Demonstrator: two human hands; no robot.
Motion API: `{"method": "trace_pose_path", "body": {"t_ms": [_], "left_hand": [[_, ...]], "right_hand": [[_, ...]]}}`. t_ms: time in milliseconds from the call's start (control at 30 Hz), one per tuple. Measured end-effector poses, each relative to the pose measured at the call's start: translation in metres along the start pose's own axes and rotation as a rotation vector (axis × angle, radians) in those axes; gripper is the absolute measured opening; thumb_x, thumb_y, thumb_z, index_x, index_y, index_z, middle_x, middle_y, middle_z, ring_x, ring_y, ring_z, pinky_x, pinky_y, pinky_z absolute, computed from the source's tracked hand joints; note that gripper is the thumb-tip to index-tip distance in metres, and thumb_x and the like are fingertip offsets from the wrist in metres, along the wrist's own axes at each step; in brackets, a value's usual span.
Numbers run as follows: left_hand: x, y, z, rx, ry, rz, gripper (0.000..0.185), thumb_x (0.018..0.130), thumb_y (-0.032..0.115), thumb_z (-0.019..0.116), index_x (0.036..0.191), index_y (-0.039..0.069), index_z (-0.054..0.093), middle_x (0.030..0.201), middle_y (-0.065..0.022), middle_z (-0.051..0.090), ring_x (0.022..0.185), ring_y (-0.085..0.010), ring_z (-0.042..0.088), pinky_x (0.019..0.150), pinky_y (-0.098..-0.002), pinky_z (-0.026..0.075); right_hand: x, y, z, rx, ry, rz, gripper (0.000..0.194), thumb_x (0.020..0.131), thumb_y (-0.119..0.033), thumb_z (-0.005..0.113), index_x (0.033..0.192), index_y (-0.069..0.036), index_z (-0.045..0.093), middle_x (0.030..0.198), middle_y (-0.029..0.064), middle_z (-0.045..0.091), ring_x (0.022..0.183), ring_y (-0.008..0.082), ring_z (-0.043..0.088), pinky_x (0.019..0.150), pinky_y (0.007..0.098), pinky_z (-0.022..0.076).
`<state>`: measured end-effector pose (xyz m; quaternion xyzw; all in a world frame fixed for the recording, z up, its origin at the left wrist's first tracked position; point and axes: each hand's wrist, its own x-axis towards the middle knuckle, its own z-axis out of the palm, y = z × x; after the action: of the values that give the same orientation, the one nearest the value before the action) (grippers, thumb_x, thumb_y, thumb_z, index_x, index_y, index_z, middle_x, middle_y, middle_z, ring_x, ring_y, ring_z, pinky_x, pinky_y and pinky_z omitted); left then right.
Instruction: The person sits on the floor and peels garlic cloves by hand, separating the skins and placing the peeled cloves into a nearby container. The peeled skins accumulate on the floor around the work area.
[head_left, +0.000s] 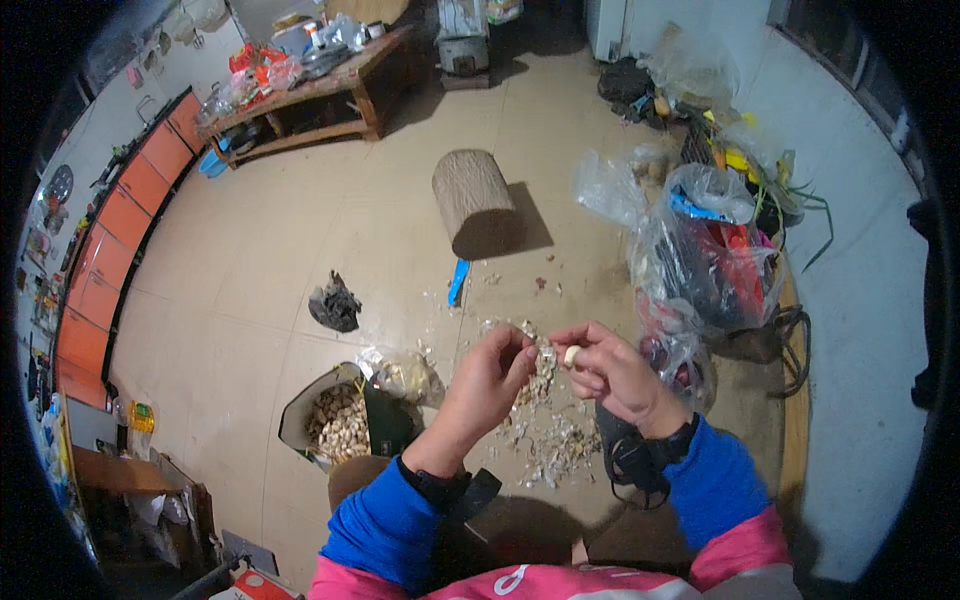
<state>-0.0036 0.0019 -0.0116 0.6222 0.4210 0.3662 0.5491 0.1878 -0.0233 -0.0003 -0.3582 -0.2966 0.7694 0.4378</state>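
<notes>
My right hand (611, 379) holds a pale peeled garlic clove (572, 356) between thumb and fingers. Just to its left is my left hand (495, 375), thumb and fingertips pinched together; I cannot tell whether a bit of skin is caught between them. Garlic skins (559, 450) lie scattered on the floor beneath both hands. Left of my knees stands an open dark green bag (386, 427) full of unpeeled garlic cloves (337, 424). Touching its far side, a clear plastic bag (409, 375) contains pale cloves.
A wooden log stool (472, 199) stands ahead, with a blue strip (458, 283) by its base. A crumpled black bag (335, 302) lies to the left. Filled plastic bags (705, 255) crowd the right wall. A cluttered wooden table (360, 75) and orange cabinets (124, 225) are farther off.
</notes>
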Motion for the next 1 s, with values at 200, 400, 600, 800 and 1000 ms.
{"method": "trace_pose_path", "body": {"t_ms": [200, 400, 600, 800, 1000], "left_hand": [[-0.015, -0.008, -0.014, 0.551, -0.16, 0.082, 0.015, 0.087, 0.018, 0.059, 0.093, 0.005, 0.063, 0.088, -0.0147, 0.062, 0.083, -0.0357, 0.06, 0.069, -0.0423, 0.048], [-0.025, -0.009, -0.037, 0.706, -0.093, -0.018, 0.013, 0.086, 0.011, 0.061, 0.098, 0.007, 0.064, 0.093, -0.0136, 0.061, 0.081, -0.0298, 0.064, 0.069, -0.0375, 0.052], [-0.029, -0.004, -0.063, 0.575, 0.016, -0.108, 0.015, 0.083, 0.012, 0.064, 0.096, 0.006, 0.06, 0.083, -0.0106, 0.059, 0.073, -0.0261, 0.064, 0.064, -0.0357, 0.05], [-0.015, -0.011, -0.077, 0.584, -0.014, -0.293, 0.016, 0.081, 0.005, 0.063, 0.096, 0.002, 0.06, 0.082, -0.0143, 0.058, 0.076, -0.031, 0.061, 0.066, -0.0365, 0.049], [-0.005, -0.019, -0.076, 0.587, -0.042, -0.31, 0.017, 0.079, 0.002, 0.065, 0.096, 0.001, 0.06, 0.084, -0.0127, 0.06, 0.073, -0.0276, 0.062, 0.062, -0.0336, 0.05]], "right_hand": [[0.023, 0.028, -0.037, -0.092, 0.109, 0.081, 0.021, 0.1, -0.021, 0.041, 0.104, -0.004, 0.053, 0.072, -0.0039, 0.04, 0.055, 0.0043, 0.036, 0.049, 0.0197, 0.028], [0.094, 0.076, -0.123, -0.35, 0.237, 0.236, 0.018, 0.093, -0.023, 0.057, 0.099, -0.007, 0.055, 0.078, -0.0012, 0.053, 0.064, 0.008, 0.049, 0.052, 0.0221, 0.0392], [0.168, 0.15, -0.21, -0.445, 0.375, 0.326, 0.023, 0.093, -0.03, 0.057, 0.09, -0.008, 0.057, 0.063, -0.0017, 0.048, 0.052, 0.0082, 0.044, 0.05, 0.0235, 0.0386], [0.215, 0.25, -0.254, -1.244, 0.474, 0.164, 0.021, 0.081, -0.022, 0.066, 0.094, -0.008, 0.061, 0.087, 0.0183, 0.065, 0.086, 0.0365, 0.063, 0.073, 0.0434, 0.0494], [0.245, 0.284, -0.247, -1.634, 0.358, 0.174, 0.034, 0.079, -0.019, 0.067, 0.108, -0.007, 0.055, 0.097, 0.0216, 0.063, 0.087, 0.0392, 0.062, 0.073, 0.0481, 0.0509]]}}
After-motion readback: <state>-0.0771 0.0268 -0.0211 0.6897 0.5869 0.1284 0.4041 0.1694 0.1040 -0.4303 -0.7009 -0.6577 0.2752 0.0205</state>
